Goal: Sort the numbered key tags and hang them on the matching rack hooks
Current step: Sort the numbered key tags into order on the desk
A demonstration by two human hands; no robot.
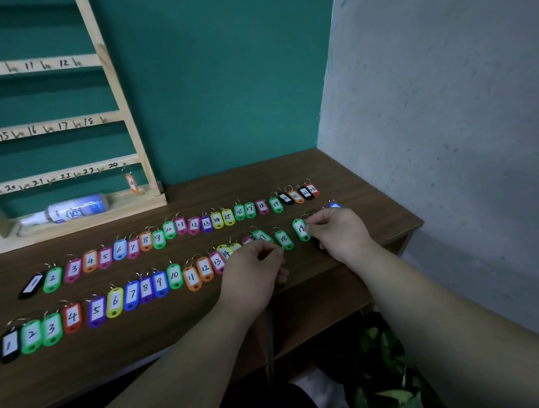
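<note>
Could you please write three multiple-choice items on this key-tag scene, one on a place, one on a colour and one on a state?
1. Where is the orange tag 24?
A. flat on the desk
B. hanging on the rack
C. in a hand

2. What colour is the near-row tag 19 at the right hand?
A. green
B. red
C. black

3. How is the bottle placed?
A. upright
B. hanging
C. lying on its side

Key:
1 B, it hangs below the rack's 24 mark.
2 A, its plastic frame is green.
3 C, it lies lengthwise inside the rack's bottom.
</note>
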